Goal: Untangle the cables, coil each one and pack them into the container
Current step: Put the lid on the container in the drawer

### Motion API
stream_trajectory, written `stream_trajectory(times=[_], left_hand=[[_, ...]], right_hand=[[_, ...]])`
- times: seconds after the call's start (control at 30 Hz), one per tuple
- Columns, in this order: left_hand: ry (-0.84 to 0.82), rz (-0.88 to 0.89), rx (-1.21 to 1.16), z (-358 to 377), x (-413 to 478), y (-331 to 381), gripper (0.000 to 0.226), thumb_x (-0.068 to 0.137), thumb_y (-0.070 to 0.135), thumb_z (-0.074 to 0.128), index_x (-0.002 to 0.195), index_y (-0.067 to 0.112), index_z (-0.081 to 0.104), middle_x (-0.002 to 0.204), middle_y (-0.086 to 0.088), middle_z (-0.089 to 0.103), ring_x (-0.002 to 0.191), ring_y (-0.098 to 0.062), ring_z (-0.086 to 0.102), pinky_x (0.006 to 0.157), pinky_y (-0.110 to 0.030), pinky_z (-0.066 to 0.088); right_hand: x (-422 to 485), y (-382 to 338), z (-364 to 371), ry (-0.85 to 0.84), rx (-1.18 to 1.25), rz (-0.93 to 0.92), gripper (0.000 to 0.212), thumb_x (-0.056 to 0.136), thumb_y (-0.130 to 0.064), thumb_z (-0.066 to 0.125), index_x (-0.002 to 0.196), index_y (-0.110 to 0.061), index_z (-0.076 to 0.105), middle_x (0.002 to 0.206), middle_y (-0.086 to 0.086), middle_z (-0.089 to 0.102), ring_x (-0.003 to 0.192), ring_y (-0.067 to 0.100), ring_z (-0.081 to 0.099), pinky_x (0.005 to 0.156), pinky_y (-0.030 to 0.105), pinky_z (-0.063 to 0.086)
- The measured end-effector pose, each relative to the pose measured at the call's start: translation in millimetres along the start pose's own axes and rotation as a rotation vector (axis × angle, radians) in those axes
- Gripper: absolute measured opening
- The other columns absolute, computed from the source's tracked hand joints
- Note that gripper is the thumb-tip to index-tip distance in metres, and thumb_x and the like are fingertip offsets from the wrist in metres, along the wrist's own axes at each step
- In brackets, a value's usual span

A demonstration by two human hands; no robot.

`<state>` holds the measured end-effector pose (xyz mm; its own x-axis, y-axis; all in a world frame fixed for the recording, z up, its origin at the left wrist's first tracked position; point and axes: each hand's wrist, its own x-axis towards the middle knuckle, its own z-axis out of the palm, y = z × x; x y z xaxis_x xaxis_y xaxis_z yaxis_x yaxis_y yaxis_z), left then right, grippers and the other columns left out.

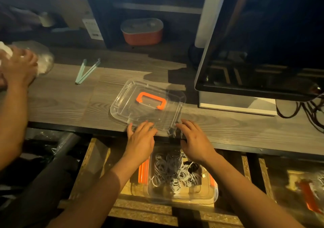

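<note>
A clear plastic container (pixel 201 195) with orange clips sits in an open drawer below the desk edge. Several white and grey cables (pixel 172 173), coiled and bunched, lie inside it with a small black one. Its clear lid (pixel 122 101), with an orange handle, lies flat on the wooden desk just above. My left hand (pixel 140 140) reaches to the lid's near edge, fingers spread and touching it. My right hand (pixel 196 140) hovers at the lid's near right corner, fingers loosely extended, holding nothing.
A monitor (pixel 263 43) stands at the right with dark cables (pixel 308 110) beneath. Another person's hand (pixel 17 66) holds a crumpled bag at far left. Pale green tongs (pixel 85 71) lie on the desk. A red lidded pot (pixel 142 31) stands behind.
</note>
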<state>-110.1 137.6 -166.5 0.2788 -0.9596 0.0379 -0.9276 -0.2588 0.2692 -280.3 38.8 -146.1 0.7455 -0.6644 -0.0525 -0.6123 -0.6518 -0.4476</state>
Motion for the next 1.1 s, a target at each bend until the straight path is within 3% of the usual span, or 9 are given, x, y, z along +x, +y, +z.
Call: stream_trajectory(times=[0.1,0.23,0.3,0.4,0.5,0.67,0.77,0.87,1.1], left_hand=[[0.100,0.108,0.040,0,-10,-4,0.025,0.065,0.008,0.078,0.077,0.025,0.065,0.098,0.005,0.064,0.101,-0.013,0.058,0.103,-0.044,0.014],[0.187,0.377,-0.128,-12,-27,9,0.009,0.085,0.026,0.053,0.093,0.031,0.054,0.102,0.010,0.064,0.102,-0.005,0.052,0.108,-0.042,0.017],[0.254,0.437,-0.202,-30,-27,20,0.017,0.088,0.030,0.052,0.105,0.029,0.053,0.108,0.007,0.067,0.107,-0.007,0.055,0.109,-0.038,0.023],[0.424,0.331,-0.293,-65,-22,25,0.040,0.089,0.044,0.051,0.124,0.025,0.048,0.128,0.009,0.053,0.126,-0.007,0.041,0.114,-0.034,0.017],[0.484,0.049,-0.522,-94,-29,13,0.045,0.087,0.046,0.045,0.130,0.034,0.041,0.140,0.013,0.037,0.136,-0.004,0.026,0.116,-0.030,0.014],[0.068,-0.297,-1.231,-69,-51,1,0.072,0.066,0.081,0.045,0.128,0.049,0.028,0.134,0.022,0.040,0.129,-0.006,0.040,0.110,-0.034,0.031],[-0.091,-0.370,-1.309,-32,-73,12,0.073,0.074,0.065,0.048,0.136,0.038,0.020,0.138,0.013,0.037,0.134,-0.018,0.038,0.111,-0.039,0.031],[-0.140,-0.446,-1.402,-9,-91,20,0.056,0.087,0.048,0.046,0.132,0.037,0.015,0.143,0.007,0.031,0.138,-0.014,0.029,0.111,-0.028,0.026],[-0.253,-0.526,-1.305,23,-106,21,0.060,0.088,0.062,0.033,0.137,0.043,0.004,0.155,0.009,0.015,0.141,-0.010,0.018,0.115,-0.035,0.018]], right_hand=[[-2,11,3,0.039,-0.018,-0.055,0.056,0.076,-0.006,0.062,0.131,-0.016,0.051,0.141,0.006,0.043,0.135,0.025,0.031,0.109,0.041,0.036],[-5,27,-1,0.117,-0.043,-0.112,0.065,0.062,-0.016,0.083,0.122,-0.018,0.055,0.131,0.008,0.055,0.130,0.032,0.042,0.105,0.055,0.037],[-7,28,-16,0.201,0.028,-0.172,0.051,0.067,-0.018,0.080,0.114,-0.015,0.060,0.121,0.007,0.062,0.121,0.028,0.052,0.100,0.062,0.038],[-23,23,-38,0.182,0.453,-0.077,0.024,0.080,-0.012,0.067,0.099,-0.025,0.061,0.109,-0.007,0.062,0.107,0.016,0.057,0.093,0.048,0.048],[-48,19,-53,0.222,0.828,0.036,0.018,0.081,-0.055,0.060,0.089,-0.039,0.063,0.095,-0.006,0.063,0.092,0.018,0.061,0.080,0.035,0.053],[-91,24,-38,0.227,1.133,0.277,0.047,0.071,-0.056,0.070,0.095,-0.016,0.063,0.084,0.002,0.063,0.078,0.018,0.065,0.067,0.029,0.055],[-109,30,-11,0.216,1.210,0.413,0.037,0.075,-0.036,0.066,0.101,-0.012,0.059,0.084,0.002,0.064,0.077,0.014,0.066,0.066,0.028,0.057],[-121,34,6,0.231,1.130,0.489,0.033,0.077,-0.036,0.064,0.102,-0.015,0.057,0.096,0.004,0.065,0.089,0.015,0.067,0.072,0.025,0.055],[-127,35,40,0.193,0.994,0.655,0.014,0.098,-0.027,0.042,0.108,-0.020,0.049,0.103,0.002,0.059,0.094,0.016,0.061,0.069,0.025,0.048]])
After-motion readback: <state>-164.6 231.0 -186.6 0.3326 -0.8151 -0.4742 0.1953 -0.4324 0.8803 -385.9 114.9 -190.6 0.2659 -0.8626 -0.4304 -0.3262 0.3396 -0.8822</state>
